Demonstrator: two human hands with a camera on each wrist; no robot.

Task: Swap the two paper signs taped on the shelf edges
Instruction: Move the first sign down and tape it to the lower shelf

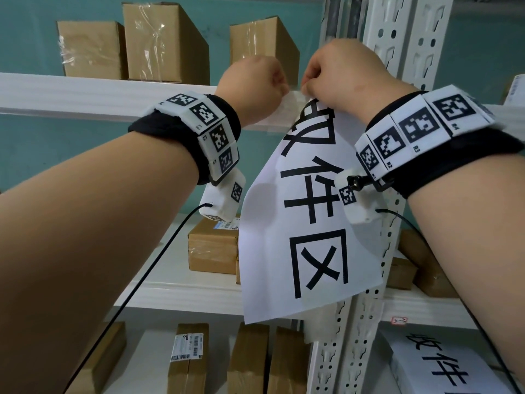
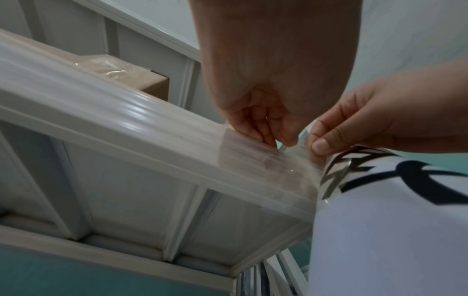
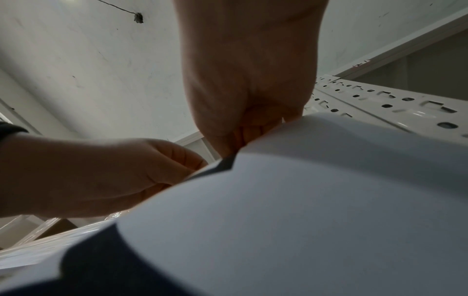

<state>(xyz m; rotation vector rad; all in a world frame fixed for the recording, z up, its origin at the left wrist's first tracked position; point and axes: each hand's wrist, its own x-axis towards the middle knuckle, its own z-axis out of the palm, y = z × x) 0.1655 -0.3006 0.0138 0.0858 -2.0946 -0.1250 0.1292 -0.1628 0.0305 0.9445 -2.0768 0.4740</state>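
A white paper sign (image 1: 301, 237) with large black characters hangs from the front edge of the upper shelf (image 1: 85, 95), its lower part curling free. My right hand (image 1: 308, 86) pinches the sign's top corner, thumb under it (image 2: 321, 146). Just to its left, my left hand (image 1: 279, 86) has curled fingers, and the fingertips (image 2: 273, 138) pinch the clear tape (image 2: 253, 158) stuck along the shelf edge. In the right wrist view the sign (image 3: 303, 200) fills the lower frame. A second sign (image 1: 437, 362) with similar characters shows at the lower right.
Cardboard boxes (image 1: 164, 41) stand on the upper shelf, more boxes (image 1: 213, 245) on the middle shelf and others (image 1: 187, 356) below. A white perforated upright (image 1: 397, 38) runs just right of my hands. Black cables hang from both wrists.
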